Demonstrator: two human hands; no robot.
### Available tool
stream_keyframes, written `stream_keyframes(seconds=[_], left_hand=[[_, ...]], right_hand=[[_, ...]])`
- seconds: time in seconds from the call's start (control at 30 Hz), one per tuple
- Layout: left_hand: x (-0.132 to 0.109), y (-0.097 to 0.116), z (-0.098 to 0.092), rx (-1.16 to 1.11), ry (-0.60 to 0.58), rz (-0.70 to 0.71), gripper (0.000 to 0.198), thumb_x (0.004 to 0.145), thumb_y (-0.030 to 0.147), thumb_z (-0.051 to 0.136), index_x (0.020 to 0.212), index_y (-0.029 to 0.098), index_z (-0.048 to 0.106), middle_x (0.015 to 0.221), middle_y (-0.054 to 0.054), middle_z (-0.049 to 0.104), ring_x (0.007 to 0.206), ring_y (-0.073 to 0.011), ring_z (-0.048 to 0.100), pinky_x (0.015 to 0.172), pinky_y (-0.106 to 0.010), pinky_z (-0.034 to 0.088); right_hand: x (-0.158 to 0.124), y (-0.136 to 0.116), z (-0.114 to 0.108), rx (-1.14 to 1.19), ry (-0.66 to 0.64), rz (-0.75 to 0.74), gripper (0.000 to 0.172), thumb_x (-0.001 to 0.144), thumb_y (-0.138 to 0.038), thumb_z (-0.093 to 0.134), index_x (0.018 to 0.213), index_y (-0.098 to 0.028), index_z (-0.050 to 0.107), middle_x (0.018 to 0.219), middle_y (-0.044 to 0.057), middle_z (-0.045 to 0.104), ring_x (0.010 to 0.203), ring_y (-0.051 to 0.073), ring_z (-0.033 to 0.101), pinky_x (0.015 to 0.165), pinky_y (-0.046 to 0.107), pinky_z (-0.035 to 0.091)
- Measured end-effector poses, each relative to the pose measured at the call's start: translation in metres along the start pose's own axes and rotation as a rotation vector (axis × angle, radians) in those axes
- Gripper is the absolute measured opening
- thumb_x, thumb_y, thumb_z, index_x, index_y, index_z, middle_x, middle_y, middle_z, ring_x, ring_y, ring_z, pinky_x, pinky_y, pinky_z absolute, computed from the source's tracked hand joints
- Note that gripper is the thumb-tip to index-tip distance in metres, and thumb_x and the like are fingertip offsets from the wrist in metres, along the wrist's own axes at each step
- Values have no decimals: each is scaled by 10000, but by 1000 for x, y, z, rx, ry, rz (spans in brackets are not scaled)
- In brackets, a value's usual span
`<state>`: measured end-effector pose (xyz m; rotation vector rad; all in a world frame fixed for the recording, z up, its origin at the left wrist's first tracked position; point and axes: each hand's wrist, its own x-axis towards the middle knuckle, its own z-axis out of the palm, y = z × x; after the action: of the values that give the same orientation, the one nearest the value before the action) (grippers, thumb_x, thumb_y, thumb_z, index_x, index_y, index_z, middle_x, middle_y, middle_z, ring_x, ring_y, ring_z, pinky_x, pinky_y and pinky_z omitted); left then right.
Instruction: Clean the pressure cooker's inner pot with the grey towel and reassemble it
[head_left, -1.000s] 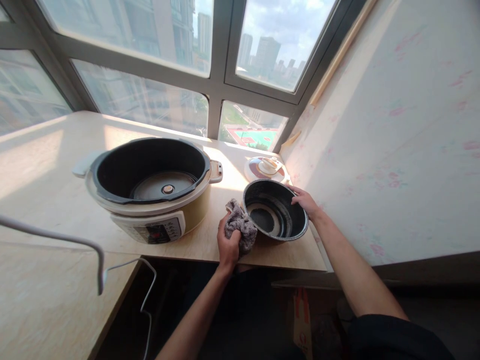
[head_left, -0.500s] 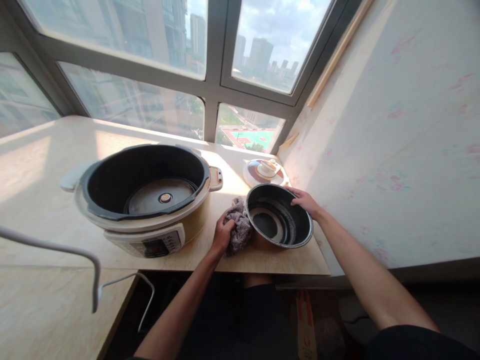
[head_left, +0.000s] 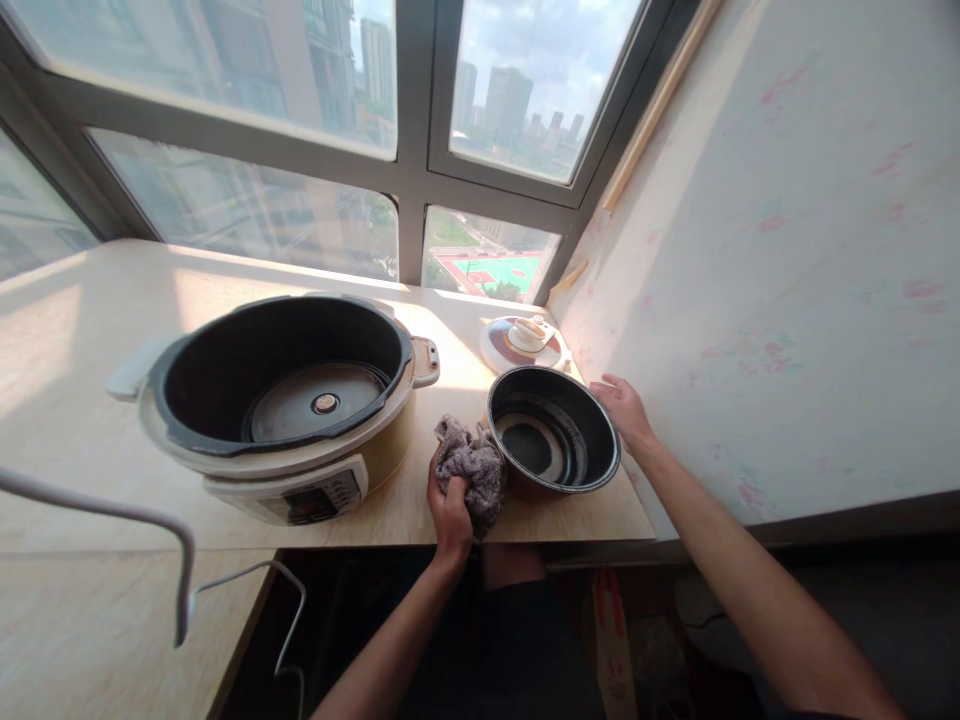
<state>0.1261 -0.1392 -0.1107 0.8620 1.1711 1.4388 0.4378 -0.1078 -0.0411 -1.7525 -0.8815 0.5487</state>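
Note:
A black inner pot (head_left: 553,428) sits tilted toward me on the wooden counter (head_left: 90,400), near its front right corner. My left hand (head_left: 448,503) is closed round a grey cloth (head_left: 472,466) that presses against the pot's left outer wall. My right hand (head_left: 624,408) rests on the pot's right rim, fingers curled over the edge. To the left stands the large cream cooker base (head_left: 281,400), its lid off, the heating plate showing inside.
A round white and brown lid (head_left: 523,340) lies behind the pot, by the window corner. A pale patterned wall (head_left: 787,250) runs close along the right. A white cable (head_left: 180,580) hangs off the counter's front left. Below the counter edge stands a paper bag (head_left: 613,650).
My left hand with the cloth has slid back toward me along the pot's left side. My right hand has shifted a little outward on the rim. The view moved slightly left.

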Motion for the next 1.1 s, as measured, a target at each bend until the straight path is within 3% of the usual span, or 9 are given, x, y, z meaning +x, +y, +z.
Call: stream_keyframes(seconds=[0.2, 0.37, 0.5, 0.63, 0.9, 1.0, 1.1], left_hand=[[15, 9, 11, -41, 82, 79, 404, 729, 264, 555, 1109, 201, 677, 1142, -60, 710, 1140, -262, 616, 1056, -359, 444], [30, 5, 16, -3, 20, 93, 244, 737, 322, 550, 899, 191, 677, 925, -43, 720, 928, -246, 640, 911, -350, 501], [46, 7, 15, 14, -110, 81, 200, 690, 335, 555, 770, 187, 662, 767, -22, 681, 813, -226, 619, 816, -335, 509], [58, 10, 10, -7, -178, 102, 141, 646, 324, 575, 663, 191, 619, 674, -8, 646, 748, -209, 597, 740, -312, 502], [67, -2, 3, -103, -249, 149, 152, 631, 292, 611, 715, 178, 665, 709, -16, 667, 781, -214, 625, 793, -321, 516], [67, -5, 0, -133, -244, 174, 167, 626, 283, 615, 740, 181, 681, 718, -24, 677, 791, -226, 635, 808, -333, 523], [67, -5, -3, -139, -238, 186, 142, 621, 275, 616, 714, 185, 675, 695, -23, 669, 790, -232, 640, 814, -338, 526]], right_hand=[[-75, 23, -9, -54, -20, 15, 698, 767, -414, 715, 1407, -259, 484, 1384, 93, 620, 1315, 317, 560, 1174, 498, 413], [-96, 14, -6, -128, -102, -95, 703, 702, -211, 562, 1400, -288, 525, 1310, 36, 662, 1226, 302, 590, 1133, 471, 438], [-88, 0, -9, -57, -170, -106, 732, 650, -187, 520, 1380, -244, 547, 1306, 34, 668, 1205, 279, 596, 1113, 411, 446], [-73, 6, -14, -53, -253, -110, 794, 618, -191, 522, 1411, -240, 543, 1331, 29, 664, 1231, 288, 594, 1137, 438, 425], [-27, 24, -15, 0, -350, -106, 904, 560, -153, 569, 1457, -256, 545, 1522, 0, 543, 1439, 301, 447, 1234, 451, 298], [-15, 19, -11, 88, -370, -32, 908, 512, -123, 556, 1407, -273, 595, 1500, -25, 564, 1421, 287, 473, 1185, 429, 385], [-6, 11, -4, 165, -397, 50, 892, 485, -97, 556, 1357, -265, 645, 1361, -19, 674, 1236, 278, 626, 952, 354, 566]])
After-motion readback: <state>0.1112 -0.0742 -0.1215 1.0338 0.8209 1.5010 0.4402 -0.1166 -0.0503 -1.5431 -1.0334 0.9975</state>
